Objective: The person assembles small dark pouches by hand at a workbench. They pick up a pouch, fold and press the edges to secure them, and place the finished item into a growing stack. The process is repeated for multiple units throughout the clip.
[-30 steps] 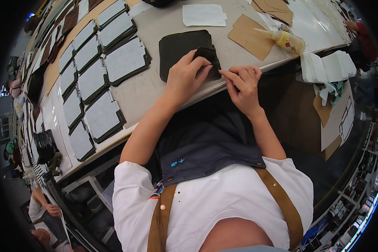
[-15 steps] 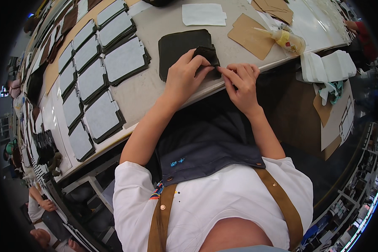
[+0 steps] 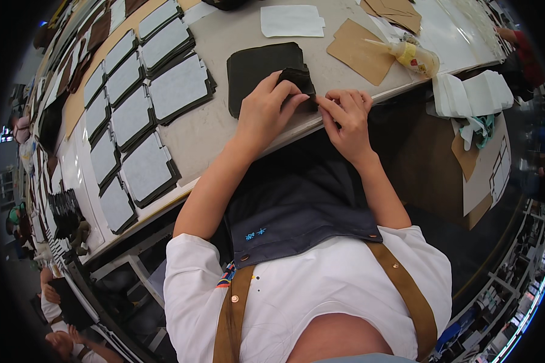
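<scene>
dark panel (image 3: 257, 69): under left hand (image 3: 266, 112), right edge at right hand's (image 3: 349, 118) fingertips | L: thumb-forefinger pinch on turned-up flap (image 3: 297, 77) | R: can't tell if gripping

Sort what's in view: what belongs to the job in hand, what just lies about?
Job in hand:
- dark piece, left hand on it, right hand at its edge
- white-topped dark stacks, possibly

Apparently lying about:
- yellowish bottle
- brown card
- white sheet

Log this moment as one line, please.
left hand: holding raised flap of black piece | right hand: at flap's edge | bottle: lying partly over brown card
</scene>
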### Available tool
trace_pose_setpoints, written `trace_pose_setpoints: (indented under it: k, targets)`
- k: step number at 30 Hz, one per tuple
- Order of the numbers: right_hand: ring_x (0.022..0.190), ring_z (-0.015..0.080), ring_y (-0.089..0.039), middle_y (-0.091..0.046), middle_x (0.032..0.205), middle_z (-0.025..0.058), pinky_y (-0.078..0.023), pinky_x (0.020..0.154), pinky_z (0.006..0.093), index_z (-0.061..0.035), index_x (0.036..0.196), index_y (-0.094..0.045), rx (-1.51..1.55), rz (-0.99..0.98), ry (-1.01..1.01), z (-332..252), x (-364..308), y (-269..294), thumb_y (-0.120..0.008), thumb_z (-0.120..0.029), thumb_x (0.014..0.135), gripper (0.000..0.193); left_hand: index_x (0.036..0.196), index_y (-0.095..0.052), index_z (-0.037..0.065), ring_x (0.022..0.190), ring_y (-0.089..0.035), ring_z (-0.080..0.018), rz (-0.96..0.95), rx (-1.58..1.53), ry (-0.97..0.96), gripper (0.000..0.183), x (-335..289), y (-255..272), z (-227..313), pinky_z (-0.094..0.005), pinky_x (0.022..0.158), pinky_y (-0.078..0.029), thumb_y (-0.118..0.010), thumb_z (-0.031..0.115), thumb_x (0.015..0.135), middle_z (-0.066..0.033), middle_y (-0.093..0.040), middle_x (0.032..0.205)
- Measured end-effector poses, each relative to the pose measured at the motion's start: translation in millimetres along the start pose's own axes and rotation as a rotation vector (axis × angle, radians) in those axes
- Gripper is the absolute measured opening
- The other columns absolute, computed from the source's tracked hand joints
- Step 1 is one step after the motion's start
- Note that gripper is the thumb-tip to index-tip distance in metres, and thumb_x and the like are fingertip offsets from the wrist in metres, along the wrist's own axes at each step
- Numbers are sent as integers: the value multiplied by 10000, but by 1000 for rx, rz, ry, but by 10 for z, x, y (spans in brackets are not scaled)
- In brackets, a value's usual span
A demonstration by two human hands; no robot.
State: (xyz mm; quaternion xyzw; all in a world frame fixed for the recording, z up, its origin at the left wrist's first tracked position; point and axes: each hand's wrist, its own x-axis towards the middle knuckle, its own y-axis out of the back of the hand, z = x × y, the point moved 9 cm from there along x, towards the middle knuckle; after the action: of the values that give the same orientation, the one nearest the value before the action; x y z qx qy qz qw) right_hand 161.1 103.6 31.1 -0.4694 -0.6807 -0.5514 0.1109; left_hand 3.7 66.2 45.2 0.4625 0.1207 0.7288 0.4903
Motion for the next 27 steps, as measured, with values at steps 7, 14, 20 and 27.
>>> trace_pose_setpoints:
  k: [7,14,20,27]
  targets:
    - [908,185,-587,-631,970,-1,-330,930,409,-117,1068,-750,3,-2,-4,11,-8,0,-748,-72,844,228,923,-660,57,787,-686,-354,-22,-36,68,140,11,0,-32,-427,710,-574,-753,161,922,-132,-679,922]
    - [907,184,-586,-630,971,-2,-332,933,409,-122,1064,-751,13,-10,-7,10,-5,-7,-746,-66,843,229,1009,-676,77,815,-704,-331,11,-32,6,103,11,5,-7,-406,709,-576,-715,77,913,-104,-693,1031]
    - [882,184,-583,-634,989,7,-340,932,392,-119,1085,-750,17,-31,-5,-17,20,-1,-742,-46,838,258,1130,-733,164,976,-717,-294,-71,35,-57,273,7,-30,52,-383,783,-592,-701,39,890,-76,-692,1223]
    - [917,177,-577,-618,990,-11,-335,955,409,-164,1119,-756,24,-43,-24,8,2,-21,-767,-128,854,267,1199,-745,177,975,-710,-273,-34,64,-133,350,11,-12,133,-359,763,-583,-698,4,898,-91,-700,1205]
